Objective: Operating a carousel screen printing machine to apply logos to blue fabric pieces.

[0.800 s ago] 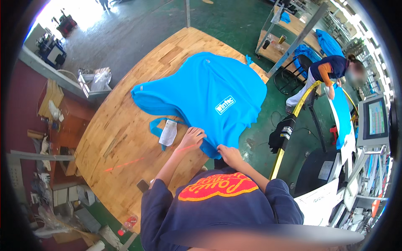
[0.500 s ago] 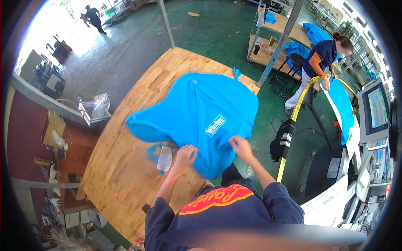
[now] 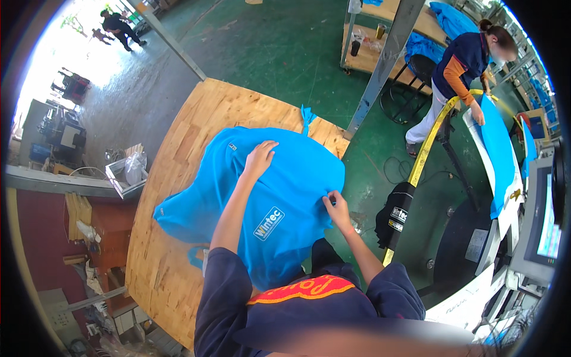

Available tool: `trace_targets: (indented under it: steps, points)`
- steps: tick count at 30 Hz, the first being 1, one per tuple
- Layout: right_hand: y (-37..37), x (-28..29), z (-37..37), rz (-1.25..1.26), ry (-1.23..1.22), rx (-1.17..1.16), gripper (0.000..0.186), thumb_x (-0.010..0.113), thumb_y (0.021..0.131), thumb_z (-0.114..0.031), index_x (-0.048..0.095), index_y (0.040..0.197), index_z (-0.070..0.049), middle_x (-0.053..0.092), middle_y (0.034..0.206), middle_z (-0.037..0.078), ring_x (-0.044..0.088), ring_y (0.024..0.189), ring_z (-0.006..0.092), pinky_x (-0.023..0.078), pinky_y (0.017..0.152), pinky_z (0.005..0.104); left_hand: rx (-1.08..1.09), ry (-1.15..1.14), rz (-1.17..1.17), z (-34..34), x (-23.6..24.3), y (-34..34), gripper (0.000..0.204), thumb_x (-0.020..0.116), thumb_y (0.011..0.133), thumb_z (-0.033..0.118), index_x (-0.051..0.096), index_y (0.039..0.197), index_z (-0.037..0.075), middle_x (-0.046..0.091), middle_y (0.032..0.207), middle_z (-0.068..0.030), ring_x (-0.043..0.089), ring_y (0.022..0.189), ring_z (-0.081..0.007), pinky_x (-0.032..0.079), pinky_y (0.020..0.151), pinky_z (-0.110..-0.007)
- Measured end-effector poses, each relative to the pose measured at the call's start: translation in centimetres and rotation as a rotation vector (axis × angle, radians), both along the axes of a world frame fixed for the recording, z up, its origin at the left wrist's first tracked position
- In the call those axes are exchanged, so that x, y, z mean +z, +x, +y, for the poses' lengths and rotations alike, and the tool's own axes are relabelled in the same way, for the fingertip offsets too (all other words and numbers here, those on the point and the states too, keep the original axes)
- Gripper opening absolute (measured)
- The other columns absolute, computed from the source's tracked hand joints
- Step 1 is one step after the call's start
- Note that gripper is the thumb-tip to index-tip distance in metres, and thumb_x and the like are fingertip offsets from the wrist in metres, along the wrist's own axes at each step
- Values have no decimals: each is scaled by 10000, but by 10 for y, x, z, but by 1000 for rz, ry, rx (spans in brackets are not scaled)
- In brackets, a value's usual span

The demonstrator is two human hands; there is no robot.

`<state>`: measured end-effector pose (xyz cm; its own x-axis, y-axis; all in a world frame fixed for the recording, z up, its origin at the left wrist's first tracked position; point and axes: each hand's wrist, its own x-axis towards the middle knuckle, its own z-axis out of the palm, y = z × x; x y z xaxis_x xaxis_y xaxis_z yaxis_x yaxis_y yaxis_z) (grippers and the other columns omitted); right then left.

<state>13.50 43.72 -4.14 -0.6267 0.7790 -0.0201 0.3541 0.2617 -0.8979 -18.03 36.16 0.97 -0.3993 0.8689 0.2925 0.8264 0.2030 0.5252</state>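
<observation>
A large bright blue sewn cloth cover (image 3: 238, 208) lies spread over the wooden table, with a white-outlined print on it and small printed marks near its far and left ends. My left hand (image 3: 260, 159) rests on its far part, fingers stretched out on the cloth. At its right edge, my right hand (image 3: 337, 209) has thumb and fingers pinched together on the fabric. The near end of the cover hangs over the table edge against my body. A blue strap (image 3: 195, 257) and part of a white piece show beside the cover, partly hidden by my left sleeve.
The wooden table (image 3: 172, 297) has a thin blue strip of cloth (image 3: 307, 119) at its far edge and a metal post (image 3: 386, 65) by its far right corner. A yellow curved rail (image 3: 423, 157) stands to the right, where a co-worker (image 3: 464, 65) handles blue cloth beside a screen (image 3: 547, 220).
My left hand has moved away from me, from the cover's near edge to its far part. The cover has shifted towards me, its near end now against my body. My right hand stays at its right edge.
</observation>
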Motion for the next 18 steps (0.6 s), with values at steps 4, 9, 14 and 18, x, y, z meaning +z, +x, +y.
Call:
trace_targets:
  steps: [4, 9, 14, 18]
  points:
    - [-2, 2, 28, 116, -205, -78, 190, 631, 902, -184, 530, 917, -24, 565, 700, 81, 526, 625, 145, 431, 590, 320, 16, -249, -77, 16, 2, -1, 193, 629, 852, 130, 646, 1044, 137, 602, 1058, -30, 594, 1007, -249, 508, 803, -383]
    - [-13, 26, 46, 177, -217, -156, 122, 613, 908, -85, 508, 925, -27, 502, 672, 40, 455, 603, 100, 392, 546, 285, 75, -258, -122, 26, 8, -1, 86, 632, 850, 102, 622, 936, 107, 605, 1016, -26, 610, 934, -245, 500, 748, -374]
    - [-25, 21, 69, 226, -55, -227, 112, 623, 911, -70, 531, 954, -23, 495, 684, 7, 417, 593, 54, 360, 523, 237, 229, 69, -249, 45, 8, -3, 124, 609, 863, 45, 619, 985, 67, 603, 1059, -84, 605, 947, -260, 497, 799, -364]
    - [-25, -7, 81, 130, -50, -229, 143, 635, 899, -86, 543, 984, -17, 593, 731, 98, 563, 620, 169, 457, 591, 307, 165, 159, -58, 58, 2, 3, 205, 604, 870, 58, 622, 1075, 69, 590, 1140, -112, 578, 1040, -284, 473, 883, -369]
